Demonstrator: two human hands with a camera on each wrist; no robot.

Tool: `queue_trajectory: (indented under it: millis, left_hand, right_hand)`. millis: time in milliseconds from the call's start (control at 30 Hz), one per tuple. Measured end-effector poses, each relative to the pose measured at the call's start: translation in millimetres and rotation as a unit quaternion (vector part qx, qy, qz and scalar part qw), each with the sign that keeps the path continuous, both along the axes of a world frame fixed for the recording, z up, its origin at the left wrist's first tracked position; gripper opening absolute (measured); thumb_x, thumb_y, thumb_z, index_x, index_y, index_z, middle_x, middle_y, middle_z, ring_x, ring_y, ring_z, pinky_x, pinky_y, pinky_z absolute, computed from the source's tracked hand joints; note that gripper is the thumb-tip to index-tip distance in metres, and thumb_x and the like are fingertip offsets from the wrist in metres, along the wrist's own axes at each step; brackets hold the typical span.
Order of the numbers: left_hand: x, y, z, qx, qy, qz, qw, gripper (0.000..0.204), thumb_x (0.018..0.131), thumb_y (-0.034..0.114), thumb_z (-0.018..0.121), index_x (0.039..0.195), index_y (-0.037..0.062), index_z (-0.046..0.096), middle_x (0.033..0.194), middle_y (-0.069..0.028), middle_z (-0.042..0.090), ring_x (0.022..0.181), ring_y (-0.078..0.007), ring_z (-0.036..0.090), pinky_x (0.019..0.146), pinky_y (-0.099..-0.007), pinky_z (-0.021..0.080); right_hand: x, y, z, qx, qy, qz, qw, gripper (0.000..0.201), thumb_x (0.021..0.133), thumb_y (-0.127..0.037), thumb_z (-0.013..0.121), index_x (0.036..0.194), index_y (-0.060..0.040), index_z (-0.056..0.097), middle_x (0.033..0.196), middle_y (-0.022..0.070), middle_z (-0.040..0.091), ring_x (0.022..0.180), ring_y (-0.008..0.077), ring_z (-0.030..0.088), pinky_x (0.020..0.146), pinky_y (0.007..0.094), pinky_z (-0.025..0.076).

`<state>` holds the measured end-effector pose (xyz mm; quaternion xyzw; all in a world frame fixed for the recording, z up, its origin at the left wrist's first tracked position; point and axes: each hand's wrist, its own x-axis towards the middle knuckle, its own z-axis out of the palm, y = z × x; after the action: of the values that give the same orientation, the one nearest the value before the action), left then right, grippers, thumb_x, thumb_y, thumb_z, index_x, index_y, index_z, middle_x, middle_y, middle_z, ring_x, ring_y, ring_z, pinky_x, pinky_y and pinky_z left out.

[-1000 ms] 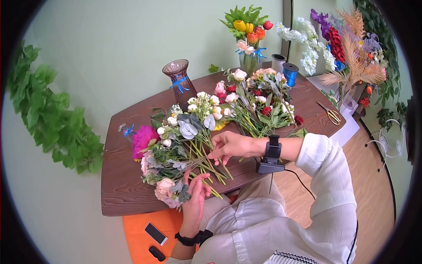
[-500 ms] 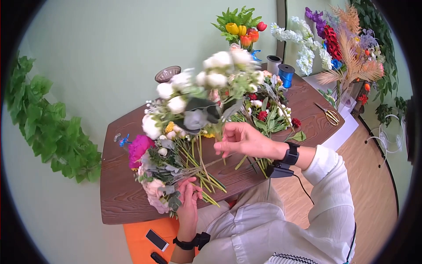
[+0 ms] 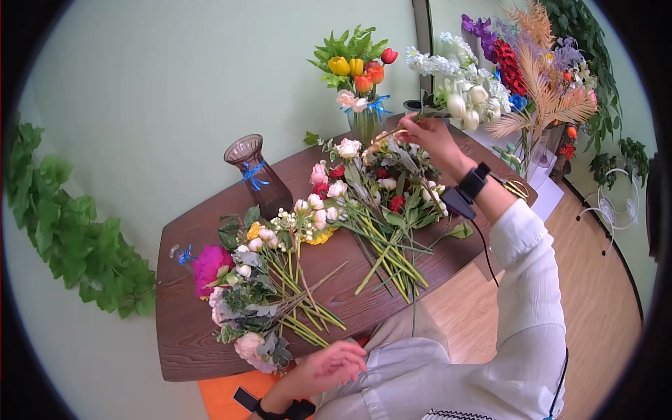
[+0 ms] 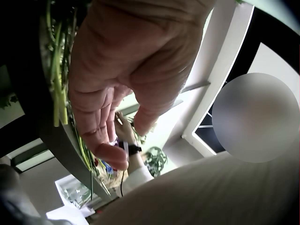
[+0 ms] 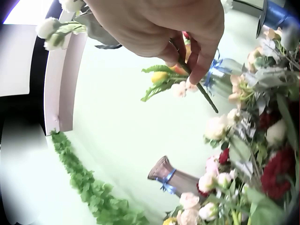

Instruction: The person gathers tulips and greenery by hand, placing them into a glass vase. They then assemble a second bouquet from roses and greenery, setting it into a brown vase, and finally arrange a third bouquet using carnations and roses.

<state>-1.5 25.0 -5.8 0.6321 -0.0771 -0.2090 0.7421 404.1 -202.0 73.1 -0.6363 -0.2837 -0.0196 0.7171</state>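
My right hand [image 3: 435, 143] pinches the stem of a white flower spray [image 3: 467, 103] above the right flower pile [image 3: 392, 175]. In the right wrist view the stem [image 5: 204, 96] passes between thumb and fingers of the hand [image 5: 164, 28]. My left hand [image 3: 327, 367] hangs by the table's front edge, fingers loosely bent and holding nothing, near the stems of the left flower pile [image 3: 245, 301]. The left wrist view shows that hand [image 4: 126, 61] with a gap between thumb and fingers. A brown glass vase [image 3: 264, 183] with a blue ribbon stands behind the piles.
A vase of tulips [image 3: 367, 122] stands at the back, beside a partly hidden spool [image 3: 413, 106]. Gold-handled scissors [image 3: 516, 187] lie at the right, partly behind the right arm. A large arrangement [image 3: 539, 91] is beyond them. A phone [image 3: 245, 397] lies on orange cloth at lower left.
My right hand has lifted the white spray from the left pile and carried it right and back. My left hand has moved off the left pile's stems toward my lap. The view has shifted.
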Motion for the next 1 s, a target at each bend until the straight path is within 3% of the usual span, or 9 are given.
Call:
queue_trajectory:
  millis: [33, 133, 233, 367, 667, 767, 800, 833, 1000]
  left_hand:
    - [1.8, -0.5, 7.6, 0.049, -0.013, -0.065, 0.997, 0.034, 0.096, 0.012, 0.053, 0.127, 0.0042, 0.043, 0.104, -0.0093, 0.061, 0.092, -0.0127, 0.059, 0.080, -0.0249, 0.049]
    - [10.3, 3.2, 46.1, 0.149, -0.020, -0.084, 0.985, 0.036, 0.095, 0.015, 0.056, 0.128, 0.0056, 0.046, 0.106, -0.0053, 0.061, 0.099, -0.0106, 0.057, 0.086, -0.0244, 0.046]
    - [26.5, 2.0, 88.0, 0.209, -0.015, -0.081, 0.974, 0.032, 0.094, 0.013, 0.057, 0.124, 0.0037, 0.050, 0.105, -0.0048, 0.062, 0.098, -0.0102, 0.058, 0.086, -0.0251, 0.047]
    - [75.8, 3.0, 121.8, 0.281, -0.055, -0.058, 0.956, 0.029, 0.094, 0.011, 0.056, 0.122, 0.0033, 0.051, 0.100, -0.0041, 0.063, 0.087, -0.0091, 0.060, 0.077, -0.0235, 0.049]
    - [264.4, 6.7, 105.3, 0.351, -0.184, 0.031, 0.918, 0.032, 0.096, 0.019, 0.054, 0.124, 0.0051, 0.048, 0.097, -0.0026, 0.060, 0.080, -0.0072, 0.060, 0.063, -0.0200, 0.045]
    - [313.7, 1.6, 94.4, 0.406, -0.229, 0.061, 0.883, 0.036, 0.095, 0.020, 0.056, 0.126, 0.0046, 0.047, 0.099, -0.0032, 0.058, 0.080, -0.0082, 0.061, 0.061, -0.0205, 0.045]
    - [326.7, -2.6, 93.2, 0.394, -0.238, 0.077, 0.884, 0.039, 0.095, 0.021, 0.056, 0.128, 0.0037, 0.044, 0.100, -0.0038, 0.057, 0.081, -0.0087, 0.061, 0.060, -0.0206, 0.045]
    - [340.1, -5.5, 91.0, 0.383, -0.248, 0.092, 0.885, 0.042, 0.095, 0.021, 0.056, 0.130, 0.0028, 0.042, 0.102, -0.0045, 0.056, 0.081, -0.0092, 0.061, 0.059, -0.0207, 0.045]
    - [399.6, -15.4, 81.9, 0.309, -0.248, 0.213, 0.893, 0.054, 0.091, 0.023, 0.060, 0.133, -0.0027, 0.036, 0.107, -0.0101, 0.059, 0.081, -0.0150, 0.066, 0.073, -0.0265, 0.050]
  right_hand:
    - [15.9, -5.2, 3.0, 0.002, -0.021, 0.024, 0.999, 0.026, 0.095, -0.021, 0.057, 0.104, 0.0032, 0.056, 0.099, 0.0100, 0.062, 0.087, 0.0170, 0.064, 0.086, 0.0304, 0.052]
    - [43.0, -10.5, 13.6, 0.057, -0.055, 0.007, 0.997, 0.022, 0.095, -0.019, 0.056, 0.104, 0.0018, 0.054, 0.098, 0.0104, 0.062, 0.085, 0.0184, 0.065, 0.082, 0.0290, 0.054]
    - [70.3, -17.1, 28.6, 0.029, -0.022, -0.085, 0.996, 0.021, 0.095, -0.018, 0.055, 0.101, 0.0024, 0.054, 0.096, 0.0105, 0.063, 0.085, 0.0182, 0.066, 0.079, 0.0270, 0.054]
    - [133.9, -17.6, 30.2, 0.029, -0.027, -0.114, 0.993, 0.019, 0.092, -0.013, 0.054, 0.100, 0.0041, 0.054, 0.094, 0.0104, 0.063, 0.086, 0.0182, 0.066, 0.079, 0.0255, 0.054]
    - [181.3, 19.4, 25.4, 0.112, 0.010, -0.046, 0.993, 0.020, 0.093, -0.013, 0.054, 0.102, 0.0043, 0.055, 0.099, 0.0105, 0.061, 0.089, 0.0199, 0.065, 0.087, 0.0273, 0.053]
    - [190.7, 18.1, 15.1, 0.167, 0.065, 0.048, 0.983, 0.025, 0.096, -0.020, 0.052, 0.109, 0.0016, 0.053, 0.106, 0.0098, 0.058, 0.095, 0.0195, 0.063, 0.096, 0.0300, 0.048]
    - [195.4, 18.4, 10.3, 0.190, 0.071, 0.038, 0.978, 0.020, 0.094, -0.014, 0.053, 0.101, 0.0038, 0.056, 0.099, 0.0095, 0.061, 0.086, 0.0180, 0.065, 0.086, 0.0267, 0.053]
    - [192.2, 14.4, 9.6, 0.192, 0.073, 0.065, 0.977, 0.020, 0.094, -0.015, 0.053, 0.101, 0.0038, 0.057, 0.101, 0.0098, 0.061, 0.088, 0.0180, 0.064, 0.088, 0.0271, 0.052]
    - [181.9, 0.7, 15.5, 0.172, 0.085, 0.123, 0.974, 0.020, 0.094, -0.015, 0.053, 0.102, 0.0028, 0.057, 0.104, 0.0109, 0.060, 0.094, 0.0186, 0.062, 0.092, 0.0279, 0.050]
